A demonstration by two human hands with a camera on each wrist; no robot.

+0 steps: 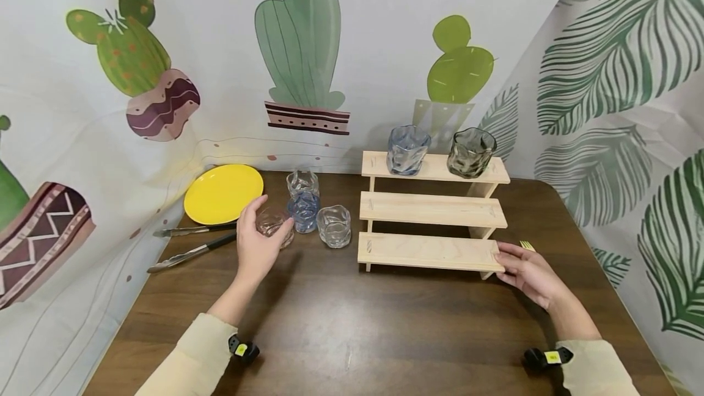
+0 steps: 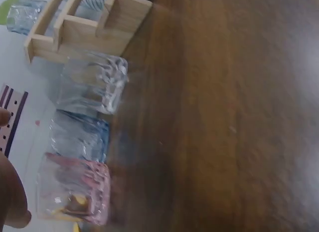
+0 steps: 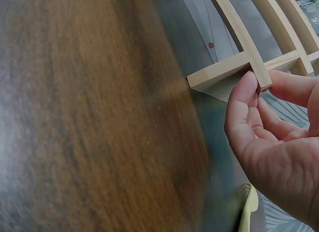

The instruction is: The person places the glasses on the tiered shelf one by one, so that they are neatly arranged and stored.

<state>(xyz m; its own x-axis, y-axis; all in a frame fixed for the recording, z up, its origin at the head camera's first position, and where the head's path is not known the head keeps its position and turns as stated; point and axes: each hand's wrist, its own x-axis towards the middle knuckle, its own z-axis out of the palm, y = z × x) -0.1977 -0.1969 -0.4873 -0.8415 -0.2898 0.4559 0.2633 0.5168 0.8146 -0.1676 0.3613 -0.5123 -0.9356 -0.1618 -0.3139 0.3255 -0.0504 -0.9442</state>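
My left hand (image 1: pixel 258 243) reaches over a pinkish glass (image 1: pixel 271 228), thumb and fingers spread about it; in the left wrist view the fingertips stand apart from this glass (image 2: pixel 75 189). Beside it are a blue glass (image 1: pixel 304 214), a clear glass (image 1: pixel 334 228) and another clear glass (image 1: pixel 302 182) behind. My right hand (image 1: pixel 530 277) pinches the right end of the lowest step of a three-step wooden shelf (image 1: pixel 429 250), thumb below and fingers above in the right wrist view. On the top step stand a blue glass (image 1: pixel 407 150) and a grey glass (image 1: pixel 472 153).
A yellow plate (image 1: pixel 223 194) lies at the back left of the brown table (image 1: pixel 352 329). Tongs (image 1: pixel 192 253) lie in front of it. Yellow tines (image 1: pixel 527 245) show behind my right hand. A printed cloth (image 1: pixel 220 47) hangs behind the table.
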